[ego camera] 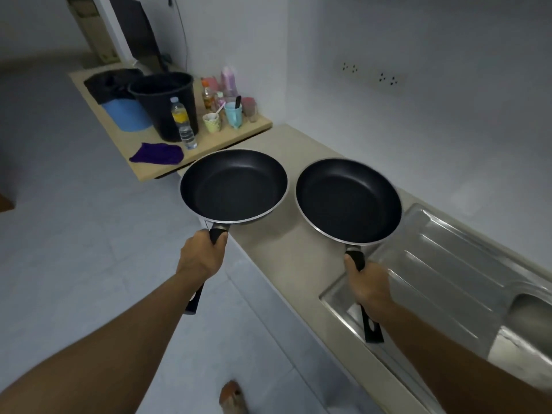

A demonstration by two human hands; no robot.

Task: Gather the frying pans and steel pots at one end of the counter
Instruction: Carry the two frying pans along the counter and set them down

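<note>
Beige counter (286, 258) center frame was bare; your left hand (203, 258) and right hand (369, 286) each gripped a frying pan (234, 186), second pan (348, 201), neither set down; no pots visible.

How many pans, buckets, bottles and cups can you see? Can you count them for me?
Frying pans: 2, one in the left hand at, one in the right hand at
Buckets: 2, black and blue
Clear water bottle: 1
Cups clearly seen: 2, teal and patterned
Total: 7
The bottles behind the cups are too blurred to count.
</note>
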